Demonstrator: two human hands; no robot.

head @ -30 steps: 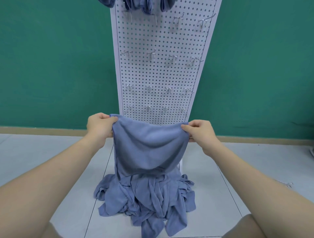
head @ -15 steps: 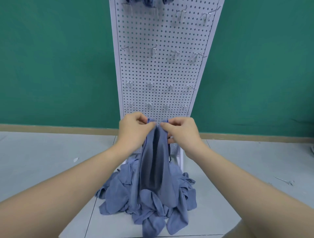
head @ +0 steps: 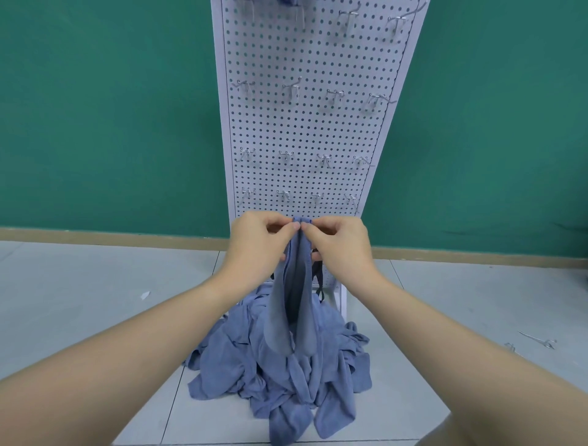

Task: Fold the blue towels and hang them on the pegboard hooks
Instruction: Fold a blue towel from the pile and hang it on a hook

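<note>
Head view, hands: the left hand (head: 259, 242) and the right hand (head: 337, 243) meet in front of the pegboard's foot, each pinching the top edge of one blue towel (head: 294, 305) between thumb and fingertips.
Head view, towel in hand: it hangs doubled over lengthwise, its two halves side by side with a dark gap between them, its lower end reaching the pile.
Head view, pile: a heap of loose blue towels (head: 280, 375) lies crumpled on the floor (head: 95, 302) at the base of the pegboard (head: 305, 127).
Head view, hooks: several rows of metal hooks (head: 291, 90) stand bare; at the very top edge a scrap of blue cloth (head: 288, 2) shows, probably towels already hung, though too little is visible to be sure.
Head view, progress: by these signs the task is early; one towel is at its first fold and not yet hung, and the heap is left to do.
Head view, floor right: a loose hook (head: 537, 340) lies well apart from the pile.
</note>
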